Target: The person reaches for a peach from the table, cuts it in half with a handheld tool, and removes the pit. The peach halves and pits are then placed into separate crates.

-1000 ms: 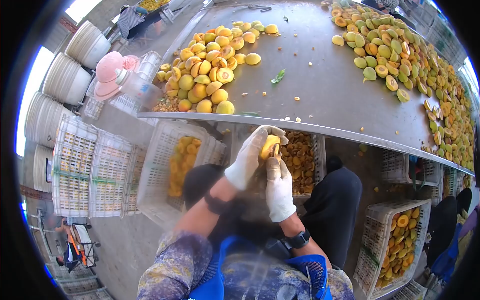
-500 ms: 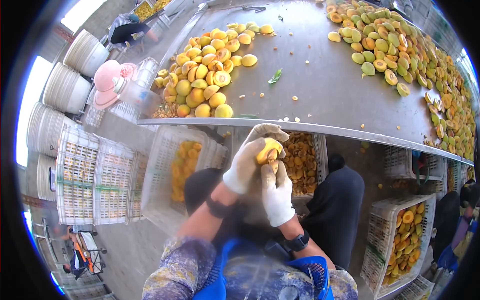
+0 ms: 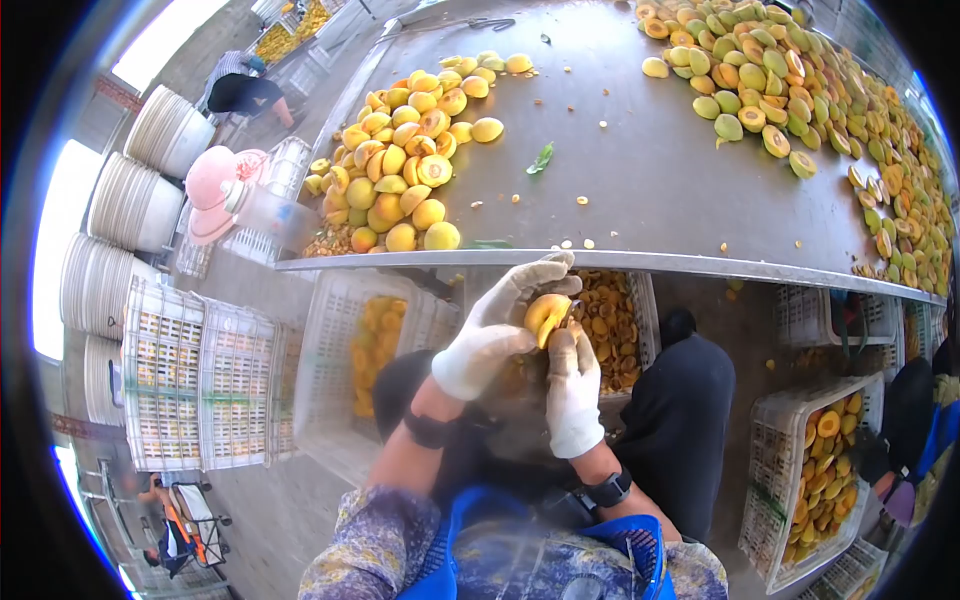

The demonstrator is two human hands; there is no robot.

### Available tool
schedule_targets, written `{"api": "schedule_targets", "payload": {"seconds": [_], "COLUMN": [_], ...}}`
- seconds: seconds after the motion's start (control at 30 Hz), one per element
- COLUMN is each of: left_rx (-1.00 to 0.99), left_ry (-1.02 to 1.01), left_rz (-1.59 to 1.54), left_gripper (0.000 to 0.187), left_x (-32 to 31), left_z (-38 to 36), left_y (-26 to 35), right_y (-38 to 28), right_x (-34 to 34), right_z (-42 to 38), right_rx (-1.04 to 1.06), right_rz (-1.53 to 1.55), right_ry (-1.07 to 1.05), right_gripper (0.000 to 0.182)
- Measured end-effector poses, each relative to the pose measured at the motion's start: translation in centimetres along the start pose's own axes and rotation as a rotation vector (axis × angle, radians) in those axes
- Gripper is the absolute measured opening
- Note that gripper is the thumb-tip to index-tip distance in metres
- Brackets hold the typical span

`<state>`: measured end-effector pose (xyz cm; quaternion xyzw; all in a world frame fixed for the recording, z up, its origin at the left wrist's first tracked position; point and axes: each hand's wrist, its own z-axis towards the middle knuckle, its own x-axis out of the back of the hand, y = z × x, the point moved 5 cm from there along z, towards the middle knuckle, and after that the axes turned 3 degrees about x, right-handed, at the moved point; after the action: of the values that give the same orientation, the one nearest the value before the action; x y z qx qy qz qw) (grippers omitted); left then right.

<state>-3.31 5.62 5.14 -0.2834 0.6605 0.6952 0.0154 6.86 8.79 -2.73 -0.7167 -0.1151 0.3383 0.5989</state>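
My left hand (image 3: pixel 492 335), in a pale glove, holds a yellow fruit (image 3: pixel 546 318) between thumb and fingers, just below the table's front edge. My right hand (image 3: pixel 574 395), also gloved, is pinched at the fruit's right side; a small dark edge shows by its fingertips, too small to make out. Above the hands lies a pile of yellow halved fruit (image 3: pixel 405 150) on the metal table (image 3: pixel 600 130). Beneath the hands a crate of fruit halves (image 3: pixel 606 330) is partly hidden by them.
A large greenish fruit pile (image 3: pixel 780 90) covers the table's right. Crates stand at the lower left (image 3: pixel 200 375) and lower right (image 3: pixel 758 480). Stacked white tubs (image 3: pixel 155 130) line the left. A pink hat (image 3: pixel 212 190) hangs near the table corner. A co-worker's arm (image 3: pixel 884 484) shows at right.
My left fingers have opened out somewhat around the fruit, which has turned in my grasp. Both hands have shifted slightly right and down. At right, a co-worker's gloved hand has come into view.
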Motion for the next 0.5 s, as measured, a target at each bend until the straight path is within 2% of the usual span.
{"api": "schedule_targets", "payload": {"seconds": [0.07, 0.23, 0.27, 0.37, 0.5], "left_rx": [0.056, 0.267, 0.318, 0.292, 0.213], "left_ry": [-0.037, 0.038, 0.056, 0.038, 0.106], "left_rz": [0.123, 0.255, 0.312, 0.377, 0.336], "left_gripper": [0.072, 0.065, 0.064, 0.064, 0.068], "left_x": [0.2, 0.3, 0.3, 1.5, 1.8], "left_z": [0.2, -0.1, -0.1, 0.0, -0.2], "left_y": [-0.4, -1.0, -1.0, -1.8, -1.4], "right_y": [-0.3, -1.0, -1.0, -0.8, -0.8], "right_x": [0.3, 0.4, 0.5, -0.1, 0.2], "right_z": [0.4, 1.0, 0.9, 0.9, 1.2], "right_rx": [-0.065, -0.239, -0.349, -0.428, -0.411], "right_rz": [0.051, 0.12, 0.195, 0.196, 0.148], "right_ry": [0.052, 0.132, 0.119, 0.136, 0.148], "right_gripper": [0.032, 0.03, 0.029, 0.028, 0.025]}}
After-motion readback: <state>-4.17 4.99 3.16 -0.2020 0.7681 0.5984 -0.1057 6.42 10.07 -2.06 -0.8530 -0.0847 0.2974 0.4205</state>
